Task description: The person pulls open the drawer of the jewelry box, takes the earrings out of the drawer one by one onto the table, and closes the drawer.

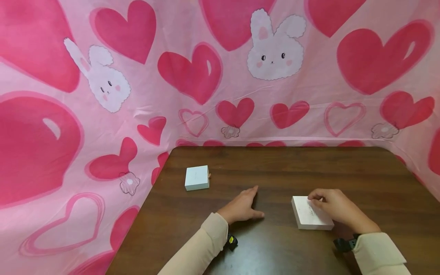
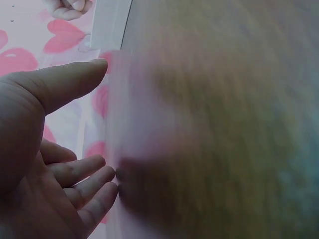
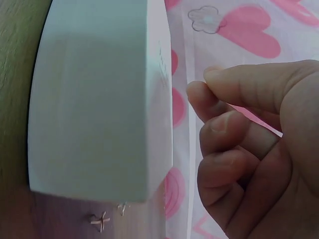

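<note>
My right hand (image 1: 335,206) hovers over a flat white box (image 1: 304,215) on the right of the table. Its fingers are curled, thumb tip meeting index finger; in the right wrist view nothing shows between them, and a gap separates them from the box (image 3: 94,99). A tiny tan bow-like tie (image 3: 123,208) shows past the box's end. My left hand (image 1: 242,206) is by the table surface left of that box, fingers extended and thumb spread, holding nothing. Farther back on the left lies a second flat white box (image 1: 196,177) with a small tan tie at its right side.
The brown wooden table (image 1: 275,168) reaches back to a pink cloth (image 1: 237,84) printed with hearts and rabbits, which also hangs along the left side. Dark wrist bands, one at the right wrist (image 1: 345,244), sit by the sleeve cuffs.
</note>
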